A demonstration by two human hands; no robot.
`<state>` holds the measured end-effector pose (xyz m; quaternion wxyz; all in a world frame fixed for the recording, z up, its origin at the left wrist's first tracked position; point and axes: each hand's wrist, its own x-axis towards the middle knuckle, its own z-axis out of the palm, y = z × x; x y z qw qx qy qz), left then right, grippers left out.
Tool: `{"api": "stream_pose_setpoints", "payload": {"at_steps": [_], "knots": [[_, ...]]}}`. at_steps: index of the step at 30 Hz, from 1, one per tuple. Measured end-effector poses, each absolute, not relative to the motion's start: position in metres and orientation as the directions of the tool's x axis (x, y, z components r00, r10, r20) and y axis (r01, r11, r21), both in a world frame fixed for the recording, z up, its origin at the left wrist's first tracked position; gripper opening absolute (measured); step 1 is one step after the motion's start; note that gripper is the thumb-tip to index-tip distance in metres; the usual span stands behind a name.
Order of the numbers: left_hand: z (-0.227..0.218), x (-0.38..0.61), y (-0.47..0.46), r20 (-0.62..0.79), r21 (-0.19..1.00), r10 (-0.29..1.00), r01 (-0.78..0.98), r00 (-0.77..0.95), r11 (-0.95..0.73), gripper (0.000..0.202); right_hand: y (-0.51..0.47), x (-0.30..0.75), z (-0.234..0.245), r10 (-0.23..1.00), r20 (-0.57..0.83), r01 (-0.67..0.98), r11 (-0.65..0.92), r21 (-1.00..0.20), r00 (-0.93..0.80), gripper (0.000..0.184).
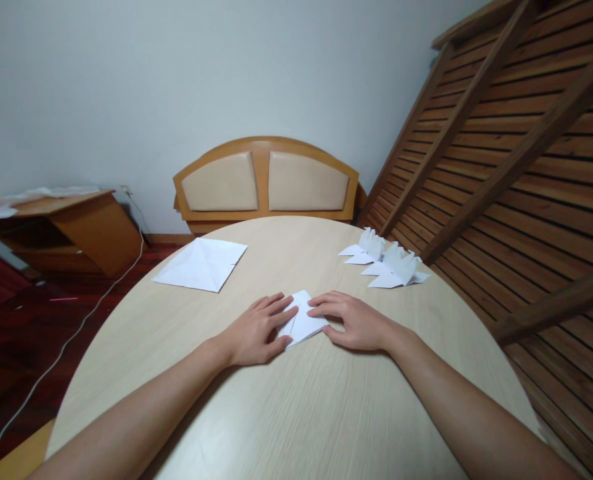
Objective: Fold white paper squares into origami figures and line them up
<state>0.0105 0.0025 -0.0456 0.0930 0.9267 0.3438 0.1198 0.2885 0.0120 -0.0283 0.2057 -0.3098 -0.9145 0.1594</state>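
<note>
A folded piece of white paper (306,321) lies on the table in front of me, with a crease or flap edge running along its left part. My left hand (260,330) rests on its left side, fingers spread over the top and thumb at the near edge. From the right, my right hand (353,321) touches the same paper, its fingertips on top and its thumb apart beside the right corner. Neither hand closes around the paper. Both palms face down, and the fingers cover part of the folds.
A creased white sheet (201,265) lies at the left of the round table (276,427). Several folded paper birds (391,263) stand in a cluster at the right. Beyond are a padded headboard (221,183), a wooden desk (89,230) and a leaning slatted wooden frame (521,173).
</note>
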Motion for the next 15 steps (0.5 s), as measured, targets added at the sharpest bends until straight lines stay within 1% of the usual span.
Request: {"api": "stream_pose_setpoints", "payload": {"at_steps": [6, 9, 11, 15], "knots": [[-0.0442, 0.0106, 0.0025, 0.178, 0.248, 0.625, 0.580, 0.760, -0.776, 0.063, 0.0125, 0.2890, -0.0266, 0.616, 0.299, 0.456, 0.762, -0.459, -0.729, 0.043], [-0.0431, 0.0108, 0.0024, 0.180, 0.250, 0.612, 0.566, 0.770, -0.786, 0.062, 0.0115, 0.2882, -0.0257, 0.618, 0.306, 0.449, 0.760, -0.470, -0.724, 0.040], [-0.0422, 0.0108, 0.0024, 0.179, 0.251, 0.604, 0.557, 0.777, -0.792, 0.061, 0.0109, 0.2878, -0.0255, 0.624, 0.299, 0.458, 0.754, -0.470, -0.722, 0.039], [-0.0397, 0.0101, 0.0021, 0.164, 0.253, 0.589, 0.543, 0.791, -0.800, 0.059, 0.0117, 0.2896, -0.0255, 0.631, 0.278, 0.483, 0.752, -0.448, -0.724, 0.043]]}}
